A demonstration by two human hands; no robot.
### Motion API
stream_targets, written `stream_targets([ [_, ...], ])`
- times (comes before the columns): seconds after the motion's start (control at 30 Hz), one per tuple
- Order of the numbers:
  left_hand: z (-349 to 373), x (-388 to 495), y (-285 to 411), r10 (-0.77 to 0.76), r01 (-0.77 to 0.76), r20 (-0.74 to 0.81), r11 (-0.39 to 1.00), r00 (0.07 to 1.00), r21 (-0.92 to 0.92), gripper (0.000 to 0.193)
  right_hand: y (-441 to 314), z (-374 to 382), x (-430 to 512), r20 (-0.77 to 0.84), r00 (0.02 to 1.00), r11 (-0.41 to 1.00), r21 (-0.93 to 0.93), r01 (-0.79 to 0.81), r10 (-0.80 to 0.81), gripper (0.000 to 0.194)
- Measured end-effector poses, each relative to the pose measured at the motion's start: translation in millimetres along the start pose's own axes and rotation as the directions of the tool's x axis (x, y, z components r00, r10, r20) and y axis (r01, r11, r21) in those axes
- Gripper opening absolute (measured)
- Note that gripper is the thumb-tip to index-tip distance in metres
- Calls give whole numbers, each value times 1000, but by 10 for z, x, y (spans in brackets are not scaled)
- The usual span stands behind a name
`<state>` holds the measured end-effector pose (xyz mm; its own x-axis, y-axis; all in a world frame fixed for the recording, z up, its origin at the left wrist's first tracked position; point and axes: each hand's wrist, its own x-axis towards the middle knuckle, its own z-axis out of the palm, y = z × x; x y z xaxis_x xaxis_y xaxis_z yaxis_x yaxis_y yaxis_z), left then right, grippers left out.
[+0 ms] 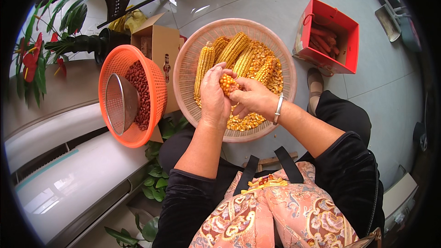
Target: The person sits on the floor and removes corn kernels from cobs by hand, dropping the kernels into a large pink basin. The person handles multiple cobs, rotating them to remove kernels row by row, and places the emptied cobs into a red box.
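An ear of corn [228,84] with orange-yellow kernels is held between my hands, part of it bare reddish cob. My left hand [214,91] wraps around it from the left. From the right, my right hand [253,96] presses thumb and fingers against its lower end, with a silver bracelet on the wrist. Both hands are above a round pink plastic basket [186,44]. Inside it lie several whole corn cobs [235,49] on a layer of loose kernels [246,122]. My palms hide the rest of the held ear.
At left, an orange colander [160,93] holds red beans or peanuts [142,79] and a metal sieve [115,105]. A cardboard box [167,41] stands behind it. A red box [352,41] containing reddish cobs [324,41] sits at right, near a dustpan [388,22]. Potted plants [74,17] line the left.
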<state>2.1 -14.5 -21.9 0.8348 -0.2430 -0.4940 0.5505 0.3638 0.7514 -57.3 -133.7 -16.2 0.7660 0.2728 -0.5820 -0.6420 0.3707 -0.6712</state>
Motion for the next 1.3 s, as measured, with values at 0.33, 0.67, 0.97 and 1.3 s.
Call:
stream_targets([
  [0.33, 84, -103, 121, -58, 54, 115, 998, 992, 35, 36, -29, -79, 4, 124, 992, 906, 421, -49, -4, 22],
  [0.67, 96, -146, 85, -51, 56, 209, 998, 977, -17, 27, -133, -87, -4, -194, 921, 906, -334, 261, -337, 39],
  [0.97, 120, -208, 111, -116, 145, 269, 986, 956, -88, 28, -172, -97, 39, -404, 804, 900, -178, 399, -437, 57],
  [1.3, 195, -328, -61, -197, 272, 322, 940, 926, -208, 26, -55, -137, 133, -317, 908, 910, 221, 351, -274, 41],
])
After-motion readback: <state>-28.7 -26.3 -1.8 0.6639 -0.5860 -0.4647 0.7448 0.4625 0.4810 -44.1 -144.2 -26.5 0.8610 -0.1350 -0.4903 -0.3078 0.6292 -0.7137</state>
